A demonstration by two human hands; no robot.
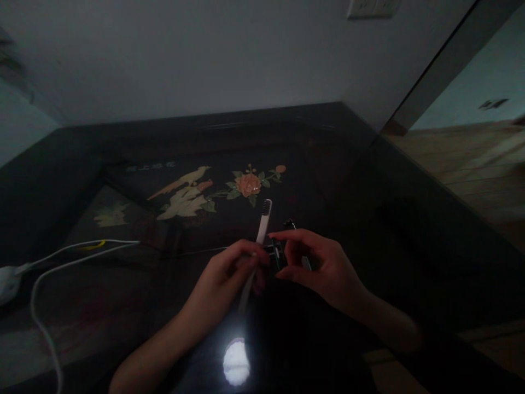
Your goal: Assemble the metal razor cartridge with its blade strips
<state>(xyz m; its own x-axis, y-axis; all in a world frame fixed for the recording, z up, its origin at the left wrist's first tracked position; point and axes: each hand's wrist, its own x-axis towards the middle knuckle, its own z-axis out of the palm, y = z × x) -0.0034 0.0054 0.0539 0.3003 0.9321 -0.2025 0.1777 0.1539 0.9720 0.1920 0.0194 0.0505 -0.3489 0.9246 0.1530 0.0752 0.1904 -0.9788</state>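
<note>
My left hand (pixel 233 268) is closed, with thumb and fingers pinched round the middle of a white toothbrush (pixel 263 227). Its dark-bristled head points away from me, and the lower handle shows dimly beneath the fingers. Close on the right, my right hand (pixel 322 262) grips a small dark green, flat rectangular piece (pixel 278 254) by its edges between thumb and forefinger. A pale spot shows on its face; its exact kind is unclear in the dim light. Just beyond the right fingers is a small dark thing with a thin bright stem (pixel 290 223).
A glossy black table (pixel 356 219) carries inlaid bird and flower decoration (pixel 248 185). A white cable (pixel 45 328) and white plug (pixel 9 284) lie at the left. A bright lamp reflection shows near the front. Behind stands a pale wall (pixel 197 60) with a socket (pixel 373 7).
</note>
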